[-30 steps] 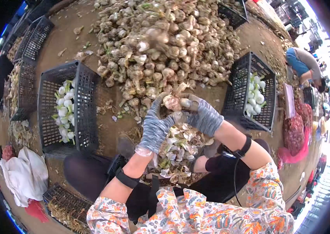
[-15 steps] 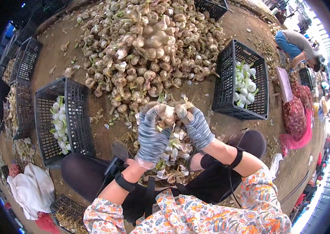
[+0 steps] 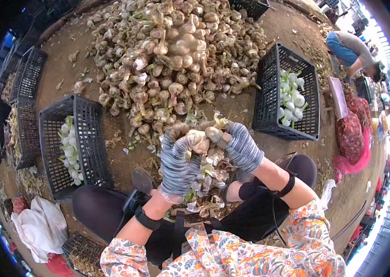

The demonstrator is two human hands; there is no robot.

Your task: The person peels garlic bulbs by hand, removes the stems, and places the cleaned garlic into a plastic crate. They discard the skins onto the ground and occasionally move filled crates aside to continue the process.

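Observation:
My left hand, in a striped grey-blue knit glove with soiled fingertips, is closed around a garlic bulb. My right hand, gloved alike, has its fingers pinched together against the right side of that bulb. A tuft of dry garlic skin sticks up at the right fingertips; the fingers partly hide what they grip. Below both hands, loose garlic peelings lie on the ground between my legs. Straight ahead rises a large heap of unpeeled garlic.
Black plastic crates with peeled white garlic stand at my left and right. Farther right are a pink stool and red net bags. A person bends over at the back right. A white sack lies at the lower left.
My right hand has moved slightly right, and its forearm has swung outward a little. The left hand keeps hold of the bulb, which shows slightly lower. The camera view has shifted a little.

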